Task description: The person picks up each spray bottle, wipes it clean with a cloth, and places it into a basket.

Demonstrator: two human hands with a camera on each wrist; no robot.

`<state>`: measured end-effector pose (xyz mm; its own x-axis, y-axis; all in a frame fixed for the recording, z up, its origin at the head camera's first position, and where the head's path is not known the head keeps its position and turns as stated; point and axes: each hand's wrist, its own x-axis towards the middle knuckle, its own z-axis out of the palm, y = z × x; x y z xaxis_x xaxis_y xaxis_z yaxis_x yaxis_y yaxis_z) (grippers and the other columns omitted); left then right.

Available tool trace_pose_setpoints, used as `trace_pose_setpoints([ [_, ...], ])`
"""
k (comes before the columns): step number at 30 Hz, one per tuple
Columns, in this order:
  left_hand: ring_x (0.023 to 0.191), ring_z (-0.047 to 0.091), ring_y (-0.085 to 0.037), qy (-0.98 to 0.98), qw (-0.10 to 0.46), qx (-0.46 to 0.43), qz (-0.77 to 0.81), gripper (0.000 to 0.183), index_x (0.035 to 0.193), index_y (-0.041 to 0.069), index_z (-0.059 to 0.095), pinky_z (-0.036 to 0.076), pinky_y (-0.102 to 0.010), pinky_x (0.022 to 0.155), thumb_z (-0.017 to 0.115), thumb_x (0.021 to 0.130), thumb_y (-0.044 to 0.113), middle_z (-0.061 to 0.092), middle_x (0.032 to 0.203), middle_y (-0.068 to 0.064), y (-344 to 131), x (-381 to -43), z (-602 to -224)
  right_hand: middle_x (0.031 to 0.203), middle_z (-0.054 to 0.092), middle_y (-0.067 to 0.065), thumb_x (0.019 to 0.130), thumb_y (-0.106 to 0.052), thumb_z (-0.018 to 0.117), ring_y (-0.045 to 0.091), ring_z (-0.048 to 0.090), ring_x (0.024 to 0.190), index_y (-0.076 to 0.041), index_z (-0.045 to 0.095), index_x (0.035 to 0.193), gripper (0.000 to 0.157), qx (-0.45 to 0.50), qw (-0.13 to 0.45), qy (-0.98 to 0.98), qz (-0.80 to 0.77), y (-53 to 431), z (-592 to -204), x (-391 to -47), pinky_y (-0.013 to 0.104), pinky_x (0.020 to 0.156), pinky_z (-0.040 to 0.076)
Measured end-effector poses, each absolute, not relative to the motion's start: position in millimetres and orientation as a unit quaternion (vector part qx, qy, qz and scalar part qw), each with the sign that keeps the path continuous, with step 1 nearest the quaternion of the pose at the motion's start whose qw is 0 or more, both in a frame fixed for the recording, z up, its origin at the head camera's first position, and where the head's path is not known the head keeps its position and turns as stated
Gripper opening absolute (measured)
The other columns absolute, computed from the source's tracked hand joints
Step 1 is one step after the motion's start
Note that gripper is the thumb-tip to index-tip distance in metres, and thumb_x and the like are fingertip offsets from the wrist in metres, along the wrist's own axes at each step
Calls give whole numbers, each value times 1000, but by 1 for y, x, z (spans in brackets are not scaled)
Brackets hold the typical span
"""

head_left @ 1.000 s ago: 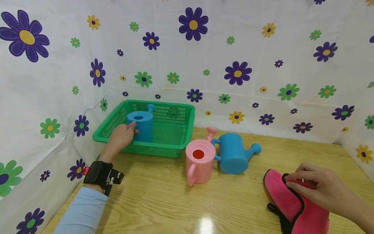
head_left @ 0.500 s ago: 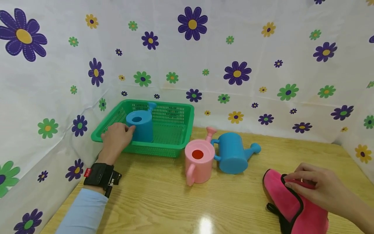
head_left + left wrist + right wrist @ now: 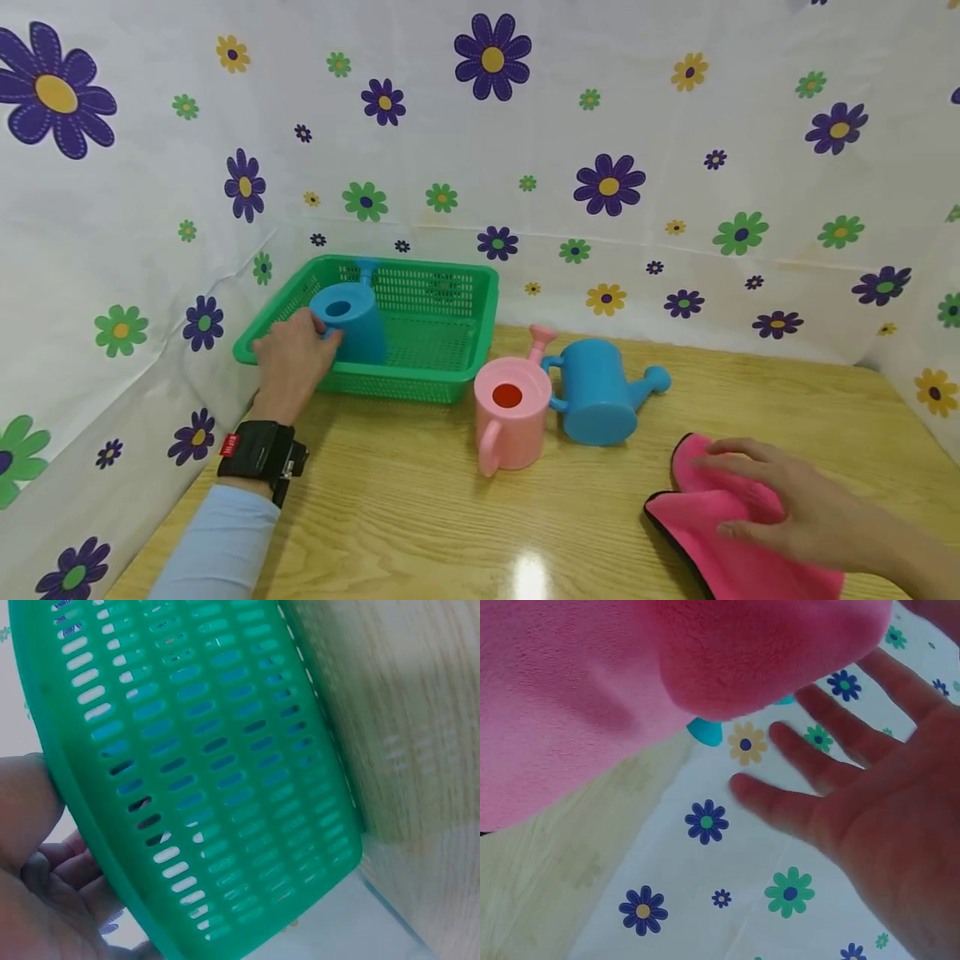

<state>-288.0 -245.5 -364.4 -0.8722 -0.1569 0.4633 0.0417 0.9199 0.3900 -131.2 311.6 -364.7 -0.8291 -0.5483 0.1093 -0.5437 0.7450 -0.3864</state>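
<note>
"What does the left hand [image 3: 294, 357] do?"
"It appears to pinch the near side of the blue watering can [image 3: 364, 332], which leans inside the green basket [image 3: 420, 375]."
"Why there?"
"Probably because that side faces the person, an easy hold."
"And the right hand [image 3: 798, 500]?"
"Spread over the pink plush cloth [image 3: 701, 518], pinching nothing; whether it touches, I can't tell."

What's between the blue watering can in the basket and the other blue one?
Going right from the blue watering can in the basket, there's the right end of the green basket, then the pink watering can. The head view shows it.
</note>
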Motion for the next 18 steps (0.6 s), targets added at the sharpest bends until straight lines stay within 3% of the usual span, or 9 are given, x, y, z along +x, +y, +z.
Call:
trace_pose_setpoints([
  [5, 69, 61, -45, -939, 290, 30, -181, 25, 82, -5, 57, 42, -65, 65, 61, 90, 19, 63, 70, -25, -248, -282, -363, 136, 51, 14, 82, -56, 66, 41, 44, 119, -15, 57, 134, 67, -304, 117, 921, -212, 310, -379, -130, 69, 82, 46],
  [7, 70, 62, -44, -931, 314, 14, -186, 27, 85, -6, 61, 45, -61, 63, 62, 91, 21, 66, 75, -25, -241, -273, -359, 132, 54, 9, 83, -56, 65, 37, 46, 117, -15, 62, 128, 60, -312, 126, 920, -200, 306, -385, -130, 67, 83, 47],
  [9, 73, 63, -39, -926, 304, -17, -222, 31, 91, -4, 64, 48, -56, 62, 61, 93, 26, 68, 81, -23, -227, -256, -353, 121, 59, 1, 85, -53, 65, 28, 51, 109, -18, 66, 117, 47, -312, 121, 923, -190, 301, -388, -131, 57, 81, 52],
  [12, 76, 63, -27, -924, 217, -76, -305, 35, 97, 2, 67, 53, -47, 65, 60, 94, 36, 71, 86, -15, -193, -224, -349, 103, 61, -9, 85, -35, 73, 15, 56, 92, -23, 64, 107, 27, -307, 64, 925, -213, 294, -390, -130, 38, 73, 56],
  [15, 81, 61, -17, -924, 69, -106, -360, 37, 101, 10, 68, 55, -40, 71, 59, 93, 46, 70, 90, -4, -154, -194, -356, 88, 59, -11, 76, -7, 78, 5, 52, 74, -23, 59, 102, 36, -320, -37, 907, -272, 288, -389, -130, 21, 55, 50],
  [18, 88, 61, -15, -922, -12, -115, -370, 40, 106, 13, 68, 55, -39, 75, 62, 90, 49, 69, 96, -1, -124, -179, -372, 83, 58, -7, 68, 8, 78, 4, 49, 66, -15, 58, 97, 42, -329, -144, 883, -303, 281, -387, -133, 19, 46, 47],
])
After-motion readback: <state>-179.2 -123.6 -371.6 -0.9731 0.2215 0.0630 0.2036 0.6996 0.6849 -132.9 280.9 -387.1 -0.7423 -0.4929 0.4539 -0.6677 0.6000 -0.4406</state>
